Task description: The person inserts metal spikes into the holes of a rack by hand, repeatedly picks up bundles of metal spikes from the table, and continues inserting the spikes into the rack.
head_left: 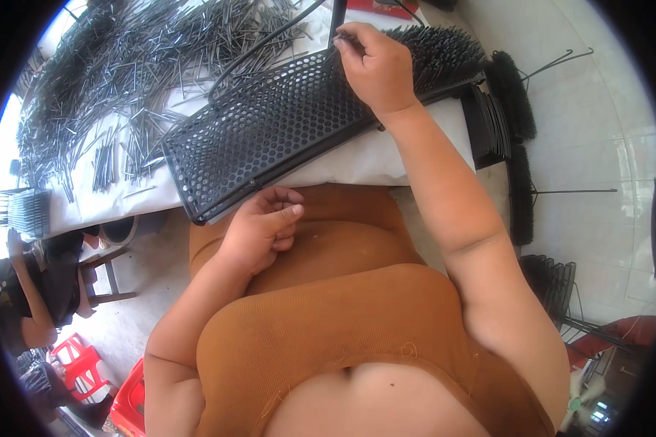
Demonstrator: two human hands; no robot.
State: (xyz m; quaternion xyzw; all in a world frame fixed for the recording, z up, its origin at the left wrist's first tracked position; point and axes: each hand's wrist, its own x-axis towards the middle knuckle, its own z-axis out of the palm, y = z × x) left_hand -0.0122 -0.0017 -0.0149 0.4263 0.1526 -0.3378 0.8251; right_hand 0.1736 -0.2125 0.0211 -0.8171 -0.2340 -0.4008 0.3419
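Note:
A long black perforated panel [270, 116] lies slantwise along the front edge of the white-covered table. Dense black bristle-like pieces [444, 54] stand upright in its far right part, while the left part shows bare round holes. Over the border between the two, my right hand [375, 65] is raised, thumb and fingers pinched on a small dark piece at their tips; most of it is hidden. My left hand [266, 229] rests in front of my brown top, just off the panel's near edge. Its fingers are loosely curled, with nothing visible in them.
Loose dark strips [153, 58] are heaped across the table [342, 166] behind and left of the panel. Black brush heads with wire handles [514, 95] line the right side. At left sit another person [33, 291] and red plastic stools [84, 368].

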